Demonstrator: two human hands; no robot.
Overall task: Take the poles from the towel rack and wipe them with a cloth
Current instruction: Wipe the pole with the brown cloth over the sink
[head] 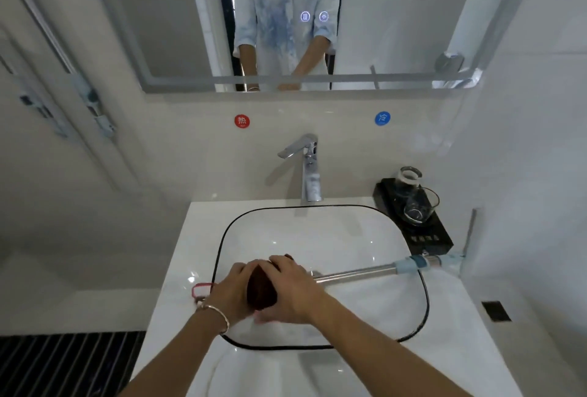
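Lower centre, above sink (317, 238): we curled left hand (233, 290) and right hand (293, 290) round brown cloth (260, 295); pole (359, 274) ran right from under right hand.

Bright, even light w/ soft blur, glare on basin (317, 238), edges warped.

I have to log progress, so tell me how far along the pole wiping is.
Done: one pole has been taken down and lies across the sink. In hand: the left hand and right hand grip a dark cloth round its near end. Left: the bare length toward the blue cap. Other poles are not in view.
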